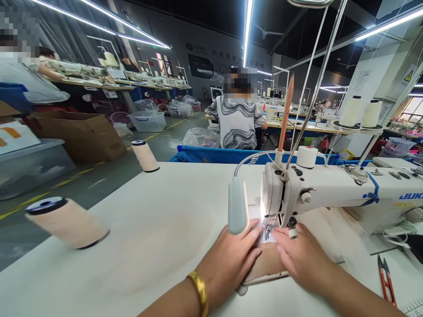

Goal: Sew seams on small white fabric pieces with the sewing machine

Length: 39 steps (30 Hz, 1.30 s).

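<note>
At the needle of a white sewing machine (272,189), both my hands lie low on the bed. My left hand (233,253) is left of the presser foot (267,231), fingers stretched forward and flat. On the other side, my right hand (304,257) has its fingertips close to the foot, fingers laid down rather than wrapped round anything. Between the hands lies a smooth tan surface (268,260) with a pale front edge; whether it is cloth or a plate I cannot tell. Sheer beige fabric (346,229) seems to spread behind my right hand. A lamp (238,207) partly overhangs my left hand.
Two beige thread cones (71,224) stand on the left of the white table (139,211). Red-handled thread snips (386,279) and a ruler (413,307) lie at the right. Ahead are a blue cloth trough (211,154) and a seated person (238,119). Boxes (79,136) stand on the floor.
</note>
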### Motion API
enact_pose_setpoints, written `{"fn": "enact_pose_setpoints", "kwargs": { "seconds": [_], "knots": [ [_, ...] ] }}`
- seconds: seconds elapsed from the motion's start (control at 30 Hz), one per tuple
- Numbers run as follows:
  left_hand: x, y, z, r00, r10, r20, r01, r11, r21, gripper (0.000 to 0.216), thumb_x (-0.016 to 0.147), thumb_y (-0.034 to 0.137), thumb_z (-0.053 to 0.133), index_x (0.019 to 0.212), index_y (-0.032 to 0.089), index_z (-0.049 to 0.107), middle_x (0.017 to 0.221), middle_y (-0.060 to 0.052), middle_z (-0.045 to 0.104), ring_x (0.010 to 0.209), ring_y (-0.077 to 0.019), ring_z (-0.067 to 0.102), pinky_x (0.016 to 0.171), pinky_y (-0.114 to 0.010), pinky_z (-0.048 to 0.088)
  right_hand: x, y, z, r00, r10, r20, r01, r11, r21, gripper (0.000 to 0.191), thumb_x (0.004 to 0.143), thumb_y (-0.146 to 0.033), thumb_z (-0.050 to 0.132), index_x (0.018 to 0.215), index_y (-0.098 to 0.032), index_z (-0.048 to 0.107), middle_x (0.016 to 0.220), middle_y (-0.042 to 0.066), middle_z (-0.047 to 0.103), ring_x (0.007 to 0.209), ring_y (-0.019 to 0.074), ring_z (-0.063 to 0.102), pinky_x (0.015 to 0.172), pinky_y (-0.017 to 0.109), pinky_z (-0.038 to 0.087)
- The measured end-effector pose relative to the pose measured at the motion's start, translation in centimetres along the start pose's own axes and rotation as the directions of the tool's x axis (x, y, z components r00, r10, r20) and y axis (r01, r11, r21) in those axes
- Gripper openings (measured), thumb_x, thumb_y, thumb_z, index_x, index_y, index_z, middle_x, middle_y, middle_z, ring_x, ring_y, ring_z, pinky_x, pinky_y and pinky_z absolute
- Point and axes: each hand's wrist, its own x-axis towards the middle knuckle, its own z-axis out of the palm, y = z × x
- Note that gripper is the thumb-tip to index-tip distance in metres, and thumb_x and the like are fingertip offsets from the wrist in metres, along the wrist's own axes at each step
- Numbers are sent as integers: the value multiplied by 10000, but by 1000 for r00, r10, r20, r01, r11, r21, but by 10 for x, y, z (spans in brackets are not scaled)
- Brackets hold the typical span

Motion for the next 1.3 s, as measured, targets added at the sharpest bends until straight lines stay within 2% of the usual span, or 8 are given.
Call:
{"fn": "enact_pose_setpoints", "kwargs": {
  "seconds": [0.17,0.33,0.47,0.57,0.73,0.97,1.17,1.3],
  "knots": [
    [-1,1,-1,985,-122,122,100,980,173,393,1007,313,606,1388,225,639,1418,-140,722,1196,-360,695,1031,-524,561,-1,-2,-4,1000,12,19,-12,1000,10,266,972,-59,509,1109,-195,692,990,100,745,867,278,610,735,378,534],
    [8,45,-44,913,-190,360,95,959,267,210,981,165,584,1075,189,771,1092,-121,790,968,-369,734,879,-558,585,-1,-8,1,993,-121,-15,121,975,185,338,955,-38,491,1191,-216,653,1098,95,755,918,259,660,803,384,567],
    [0,64,-63,888,-124,442,148,989,-18,194,936,128,611,960,249,760,1055,-47,783,964,-294,743,819,-418,589,1,-20,4,969,-245,-32,243,918,315,380,949,-95,553,1304,-216,618,1276,108,744,1128,285,663,943,416,575],
    [-7,52,-63,918,-80,389,167,966,-196,159,989,208,566,907,252,696,965,-7,758,863,-225,720,715,-323,535,1,-25,2,953,-304,8,281,889,362,325,946,-105,581,1241,-232,628,1191,80,770,1081,271,670,935,420,567],
    [-6,18,-49,982,-160,102,159,987,24,64,887,234,577,924,232,628,947,-50,696,769,-268,613,674,-375,452,-6,-19,6,915,-401,-40,386,845,369,289,918,-73,618,1152,-243,624,1085,45,798,956,227,673,876,385,543],
    [2,18,-42,987,-72,146,63,996,67,258,972,128,408,765,223,529,800,-27,667,636,-210,587,580,-328,410,-12,-21,11,871,-488,-55,461,775,432,152,1115,-234,590,965,-260,594,911,-29,778,850,172,659,738,326,480],
    [-1,25,-38,997,0,-78,-6,997,-75,208,1012,157,436,830,245,487,751,21,616,642,-183,573,584,-304,472,-10,-23,-9,998,-32,-58,58,845,531,220,1033,-400,655,1172,-241,593,1025,55,698,907,238,639,793,359,528],
    [0,34,-40,978,86,-189,-114,984,-139,202,1017,82,448,923,254,499,838,29,662,702,-158,612,644,-276,514,-10,-23,-7,979,180,97,-204,837,508,320,1006,-424,715,1247,-236,623,1096,75,696,958,268,635,791,372,518]
  ]
}}
